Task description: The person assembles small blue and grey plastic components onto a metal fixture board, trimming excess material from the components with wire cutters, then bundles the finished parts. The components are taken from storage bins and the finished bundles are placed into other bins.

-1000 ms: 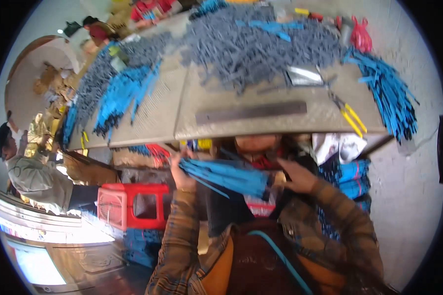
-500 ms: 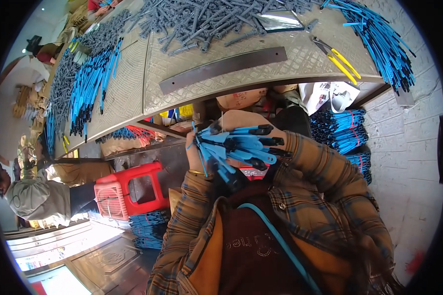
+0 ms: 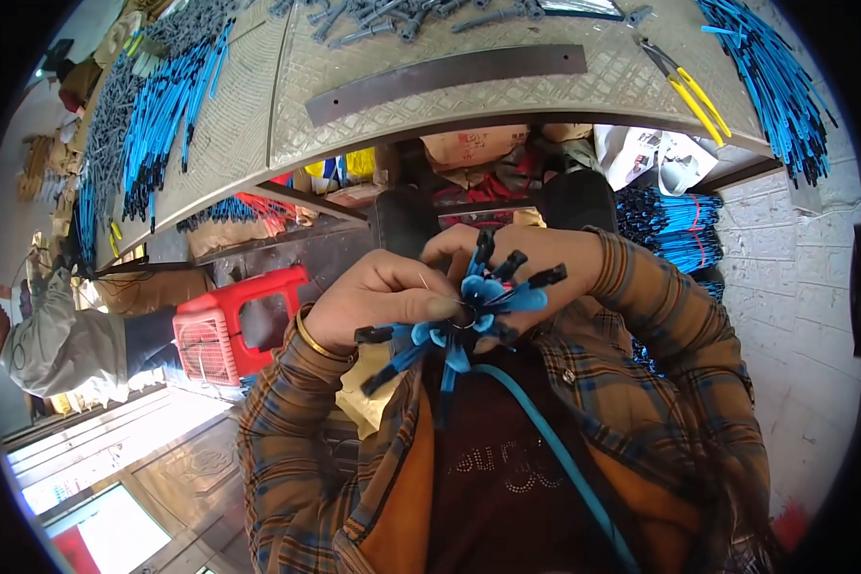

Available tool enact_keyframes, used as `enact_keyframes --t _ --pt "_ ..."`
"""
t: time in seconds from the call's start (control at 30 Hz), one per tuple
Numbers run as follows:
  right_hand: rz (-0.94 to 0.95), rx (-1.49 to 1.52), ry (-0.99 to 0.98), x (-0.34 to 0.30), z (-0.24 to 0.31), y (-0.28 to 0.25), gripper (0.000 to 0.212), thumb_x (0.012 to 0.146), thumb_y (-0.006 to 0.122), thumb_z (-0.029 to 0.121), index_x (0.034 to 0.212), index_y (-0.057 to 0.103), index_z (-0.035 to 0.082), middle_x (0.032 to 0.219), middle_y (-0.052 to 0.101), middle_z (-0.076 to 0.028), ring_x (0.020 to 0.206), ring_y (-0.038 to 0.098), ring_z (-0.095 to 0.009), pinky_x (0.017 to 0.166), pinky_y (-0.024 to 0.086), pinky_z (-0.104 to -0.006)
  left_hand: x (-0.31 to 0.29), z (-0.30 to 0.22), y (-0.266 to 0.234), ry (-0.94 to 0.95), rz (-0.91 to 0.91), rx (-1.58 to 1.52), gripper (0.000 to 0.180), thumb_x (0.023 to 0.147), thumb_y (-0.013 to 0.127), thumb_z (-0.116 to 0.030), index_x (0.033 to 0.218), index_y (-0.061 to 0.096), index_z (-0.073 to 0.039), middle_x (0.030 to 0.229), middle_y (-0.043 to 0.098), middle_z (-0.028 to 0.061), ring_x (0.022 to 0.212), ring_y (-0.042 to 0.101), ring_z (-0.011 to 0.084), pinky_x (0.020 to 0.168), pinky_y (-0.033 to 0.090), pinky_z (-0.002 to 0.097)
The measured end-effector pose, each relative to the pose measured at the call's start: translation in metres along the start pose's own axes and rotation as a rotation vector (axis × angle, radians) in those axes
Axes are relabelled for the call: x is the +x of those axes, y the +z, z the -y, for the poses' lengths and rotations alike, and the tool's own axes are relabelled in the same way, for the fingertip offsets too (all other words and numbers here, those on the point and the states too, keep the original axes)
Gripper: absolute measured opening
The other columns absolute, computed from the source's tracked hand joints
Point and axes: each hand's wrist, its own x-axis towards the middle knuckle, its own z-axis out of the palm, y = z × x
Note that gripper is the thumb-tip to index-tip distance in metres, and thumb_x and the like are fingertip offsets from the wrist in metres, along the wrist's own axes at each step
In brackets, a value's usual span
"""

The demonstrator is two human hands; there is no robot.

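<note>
A bundle of blue plastic strips with black tips (image 3: 485,289) is held in front of my chest, its black ends fanning outward like a flower. My right hand (image 3: 557,256) is closed around its far and right side. From the left, my left hand (image 3: 378,295) reaches in with thumb and forefinger pinched at the bundle's middle. A fine, wire-like strand (image 3: 425,286) shows by that thumb. The fingers under the bundle are mostly hidden.
A workbench (image 3: 244,134) carries grey plastic plugs (image 3: 378,24), a dark metal bar (image 3: 450,81), yellow-handled pliers (image 3: 689,96) and blue strips (image 3: 770,91). Tied bundles (image 3: 679,225) are stacked below right. Left are a red plastic stool (image 3: 239,320) and another person (image 3: 72,320).
The bundle has turned from lying sideways to its black ends facing up and outward. My left hand has moved from its left end to a pinch at its middle. The view has shifted.
</note>
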Motion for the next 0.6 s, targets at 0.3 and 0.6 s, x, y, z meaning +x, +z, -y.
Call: enact_keyframes --t 0.3,0.6 --pt "-0.005 0.773 0.054 -0.018 -0.059 0.025 0.110 0.066 0.074 0.037 0.140 0.000 0.004 0.130 0.039 -0.018 0.116 0.043 -0.023 0.094 0.037 -0.0340 -0.003 0.023 -0.005 0.166 -0.060 -0.231 0.022 0.085 0.057 -0.015 0.087 0.063 0.006 0.084 0.060 0.0137 0.078 0.059 0.0224 0.073 0.047 0.0294" --pt "-0.206 0.735 0.122 -0.019 -0.075 0.062 0.077 0.077 0.066 0.036 0.134 0.025 0.004 0.117 0.049 -0.013 0.108 0.048 -0.020 0.091 0.039 -0.0330 0.009 0.024 -0.014 0.225 0.009 -0.291 0.025 0.084 0.057 -0.018 0.088 0.063 0.006 0.084 0.059 0.0141 0.080 0.058 0.0225 0.075 0.045 0.0312"
